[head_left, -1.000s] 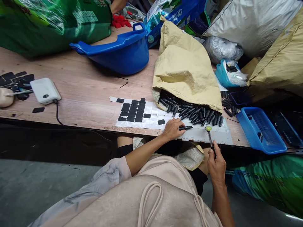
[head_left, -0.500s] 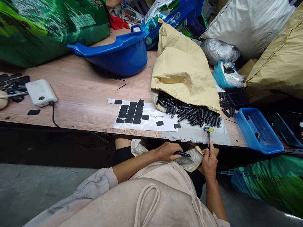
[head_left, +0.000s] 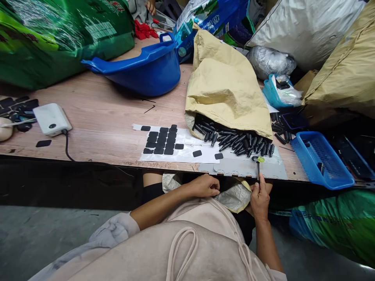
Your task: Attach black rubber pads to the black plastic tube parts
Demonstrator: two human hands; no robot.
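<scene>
My right hand [head_left: 259,199] is closed around the handle of a small hammer [head_left: 258,168], whose dark shaft ends in a crosswise head with a yellow-green face. That head is over the grey plate [head_left: 243,168] at the table's front edge. Just behind it lies a heap of short black cylindrical pieces [head_left: 240,142], spilling from the mouth of a tan paper sack [head_left: 225,82]. Below the table edge, my left hand [head_left: 208,185] has its fingers curled downward beside an open sack [head_left: 236,197] on my lap. Whatever those fingers hold, if anything, is hidden.
Rounded black pads [head_left: 158,143] lie in rows on a white sheet [head_left: 175,157]. A blue basin [head_left: 146,74] stands behind, a white box with a cable [head_left: 52,119] at left. To the right is a blue basket [head_left: 331,175]. Another person's hand [head_left: 150,7] shows at the back.
The black pen-like piece that stuck out from my left hand is out of sight. That hand has drawn slightly left, its fingers now curled down. My right hand keeps the hammer in nearly the same place.
</scene>
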